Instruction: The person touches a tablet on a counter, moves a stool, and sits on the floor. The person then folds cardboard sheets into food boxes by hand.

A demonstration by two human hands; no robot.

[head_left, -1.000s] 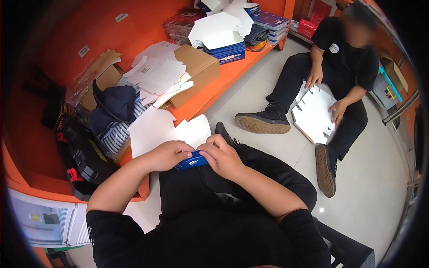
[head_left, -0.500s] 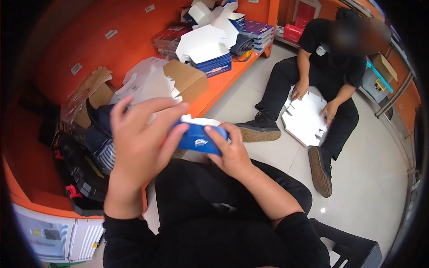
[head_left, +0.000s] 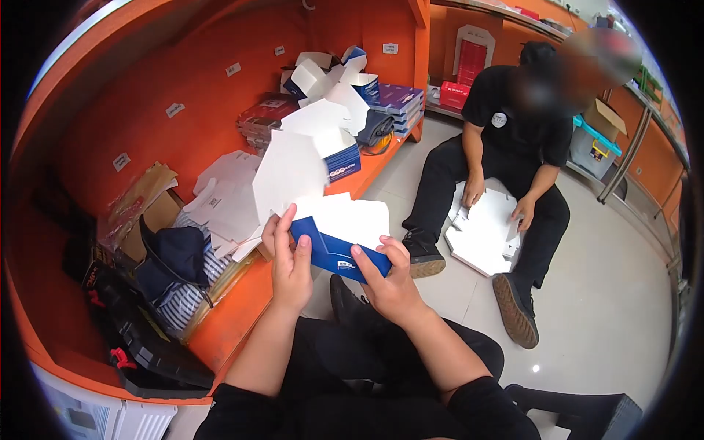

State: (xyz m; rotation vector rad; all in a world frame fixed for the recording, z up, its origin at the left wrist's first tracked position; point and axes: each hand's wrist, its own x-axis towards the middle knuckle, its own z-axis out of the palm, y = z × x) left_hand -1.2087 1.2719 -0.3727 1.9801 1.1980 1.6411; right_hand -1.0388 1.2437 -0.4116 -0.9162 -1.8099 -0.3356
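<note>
A blue cardboard box with white inner faces is held in front of me, its blue printed side toward me. A tall white flap rises behind its left end, and it looks joined to the box. My left hand grips the left end, thumb on the blue side. On the right end, my right hand is closed, with its thumb on the blue side and fingers over the top edge. The box's base and the fingers behind it are partly hidden.
Left is an orange shelf with white cardboard sheets, opened blue boxes, a dark bag and a black case. Opposite, a seated person handles a flat white carton. A black stool stands lower right.
My left hand, raised and loose beside the box before, now grips its left end. The box has opened out, showing more white flaps. My view has shifted.
</note>
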